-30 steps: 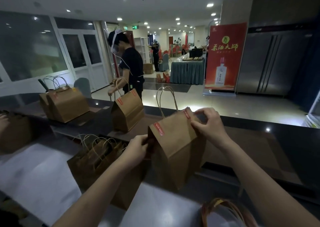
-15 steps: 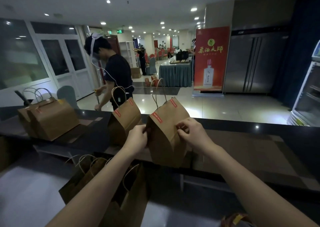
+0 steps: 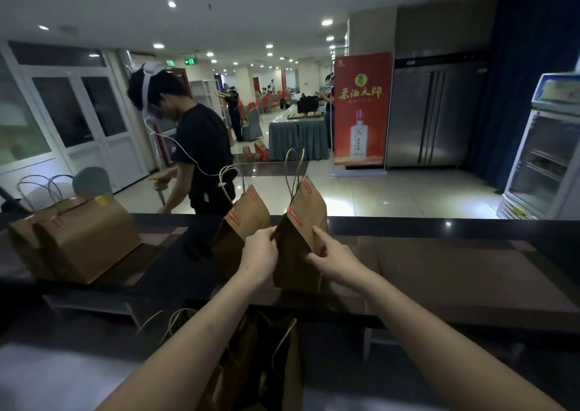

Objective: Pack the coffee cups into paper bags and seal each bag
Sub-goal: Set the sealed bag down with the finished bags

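A brown paper bag (image 3: 306, 225) is held upright on the dark counter (image 3: 455, 263), clasped from both sides. The left hand (image 3: 260, 250) is curled round the bag's near left edge, and the right hand (image 3: 337, 258) pinches the right side between thumb and fingers; neither hand is free. The two-sided hold is judged to be there to keep the bag level while it is set down, so that its contents are not tipped. The cups cannot be seen; they are presumably inside. The top is folded to a ridge and fastened with red stickers (image 3: 295, 217), with the twine handles left standing, so this bag appears to be sealed already. It is placed just beside a second bag (image 3: 251, 216), closed the same way, which suggests that finished bags are being lined up along the counter. Two more bags (image 3: 84, 241) stand well apart to the left. Open bags (image 3: 282, 366) are kept on the lower surface, close to the body, probably within reach for filling next.
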{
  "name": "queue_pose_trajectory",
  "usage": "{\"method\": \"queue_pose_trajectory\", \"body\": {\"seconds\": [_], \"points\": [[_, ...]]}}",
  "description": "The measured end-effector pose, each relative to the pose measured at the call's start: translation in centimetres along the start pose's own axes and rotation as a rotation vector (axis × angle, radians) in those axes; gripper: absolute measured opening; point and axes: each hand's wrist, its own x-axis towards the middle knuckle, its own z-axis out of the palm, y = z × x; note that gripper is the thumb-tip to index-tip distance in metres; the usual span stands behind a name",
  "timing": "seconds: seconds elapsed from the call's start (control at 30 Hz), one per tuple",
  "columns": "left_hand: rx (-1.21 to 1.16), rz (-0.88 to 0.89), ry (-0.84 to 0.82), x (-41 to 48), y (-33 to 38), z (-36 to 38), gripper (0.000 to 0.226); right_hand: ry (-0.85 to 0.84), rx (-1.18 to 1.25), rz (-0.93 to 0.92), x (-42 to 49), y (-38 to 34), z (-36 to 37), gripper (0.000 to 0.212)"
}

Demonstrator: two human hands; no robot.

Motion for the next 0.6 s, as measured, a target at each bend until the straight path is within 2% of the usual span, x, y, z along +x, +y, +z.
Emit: {"method": "queue_pose_trajectory", "body": {"seconds": [0.27, 0.5, 0.6], "points": [[-0.082, 0.010, -0.079, 2.2, -2.7, -0.8, 0.034, 0.061, 0.130, 0.029, 2.9, -0.2, 3.6, 0.076], [-0.045, -0.009, -0.182, 3.7, -5.2, -0.5, 0.039, 0.083, 0.182, 0.076, 4.9, 1.0, 6.0, 0.074], [-0.045, -0.022, -0.129, 4.0, -5.9, -0.6, 0.038, 0.102, 0.191, 0.077, 5.4, 1.1, 6.5, 0.073]]}}
